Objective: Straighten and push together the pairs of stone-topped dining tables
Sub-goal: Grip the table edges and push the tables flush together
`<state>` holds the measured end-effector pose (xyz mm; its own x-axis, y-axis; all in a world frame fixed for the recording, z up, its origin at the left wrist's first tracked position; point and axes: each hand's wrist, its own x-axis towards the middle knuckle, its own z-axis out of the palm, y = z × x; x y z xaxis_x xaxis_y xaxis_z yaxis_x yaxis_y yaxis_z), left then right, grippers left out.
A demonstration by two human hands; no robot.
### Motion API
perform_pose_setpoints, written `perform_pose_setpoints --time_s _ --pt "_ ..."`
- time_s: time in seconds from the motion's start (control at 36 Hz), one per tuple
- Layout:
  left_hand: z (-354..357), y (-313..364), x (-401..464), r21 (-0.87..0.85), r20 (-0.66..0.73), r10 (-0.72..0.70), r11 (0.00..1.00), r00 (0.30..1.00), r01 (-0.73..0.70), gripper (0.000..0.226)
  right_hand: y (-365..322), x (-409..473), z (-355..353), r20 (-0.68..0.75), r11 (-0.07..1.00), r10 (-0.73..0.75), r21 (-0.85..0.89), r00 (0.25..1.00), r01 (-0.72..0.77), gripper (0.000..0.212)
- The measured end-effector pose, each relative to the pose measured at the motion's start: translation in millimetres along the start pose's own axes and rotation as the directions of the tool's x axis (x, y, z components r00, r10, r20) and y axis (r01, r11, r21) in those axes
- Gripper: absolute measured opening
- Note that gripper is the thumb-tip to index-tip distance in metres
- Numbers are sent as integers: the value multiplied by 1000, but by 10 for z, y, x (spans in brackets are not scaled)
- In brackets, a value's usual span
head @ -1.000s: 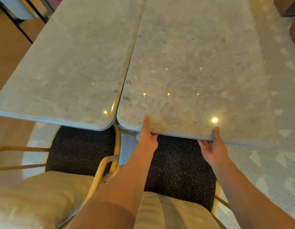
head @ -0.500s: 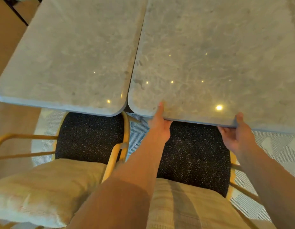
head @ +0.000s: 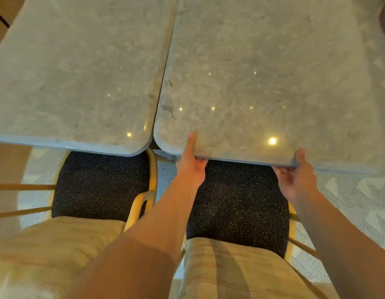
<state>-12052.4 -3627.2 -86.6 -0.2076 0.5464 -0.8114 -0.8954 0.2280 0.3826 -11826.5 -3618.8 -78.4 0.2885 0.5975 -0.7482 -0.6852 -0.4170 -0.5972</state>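
Two pale stone-topped tables stand side by side. The left table [head: 79, 72] and the right table [head: 262, 72] meet along a thin seam, tight at the near corners and a little wider farther back. My left hand [head: 190, 165] grips the right table's near edge close to its left corner, thumb on top, fingers underneath. My right hand [head: 295, 175] grips the same edge farther right, thumb on top as well. The right table's near edge slants slightly away to the right compared with the left table's edge.
Two chairs with dark speckled seats [head: 101, 182], yellow wooden frames [head: 152, 178] and beige back cushions [head: 47, 251] are tucked under the tables just below me. A patterned grey rug [head: 355, 197] covers the floor on the right.
The right table has slid left and nearer the left table, so the gap at the near corners has narrowed. Both hands kept their grip on its edge.
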Motion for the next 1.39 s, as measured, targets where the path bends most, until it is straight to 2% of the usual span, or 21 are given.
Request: perform_pose_setpoints --time_s 0.11,0.22,0.53,0.61,0.69,0.75,0.86,0.94,1.08,1.17,1.25,1.39 --pt "-34 18 -70 12 79 -30 1000 996 29 50 -11 -12 -14 22 1000 17 -9 1000 -16 23" --pt "-92 50 -82 19 64 -42 999 997 40 53 22 -35 -30 -3 1000 21 -5 1000 -21 40" --pt "-145 130 -165 1 23 -103 995 994 103 53 60 -165 -63 -42 998 56 27 998 -55 38" --pt "-147 181 -236 71 6 -115 991 993 114 52 77 -217 -81 -46 994 64 -87 997 -68 27" --pt "-192 329 -305 224 -3 -124 967 992 121 31 53 -280 -60 -90 973 79 -212 993 -97 30" --pt "-259 445 -369 368 -5 -133 921 991 126 27 38 -323 -46 -95 936 84 -335 992 -111 33" --pt "-430 607 -625 619 14 -45 785 999 26 43 50 -579 -41 10 819 98 -568 995 -75 35" --pt "-524 702 -968 692 86 50 715 995 -96 41 27 -896 -65 108 798 43 -602 993 31 41" --pt "-641 737 -1755 702 263 177 639 948 -314 40 -116 -1643 -228 298 825 -48 -526 953 206 41" --pt "-796 700 -2297 685 357 202 608 912 -402 40 -163 -2192 -422 336 837 -126 -469 933 282 33" --pt "-987 723 -2828 665 409 220 593 886 -454 39 -113 -2726 -582 349 841 -126 -459 929 287 23" --pt "-1270 1047 -3524 648 471 242 557 848 -519 36 74 -3481 -633 391 843 -143 -433 909 319 32"
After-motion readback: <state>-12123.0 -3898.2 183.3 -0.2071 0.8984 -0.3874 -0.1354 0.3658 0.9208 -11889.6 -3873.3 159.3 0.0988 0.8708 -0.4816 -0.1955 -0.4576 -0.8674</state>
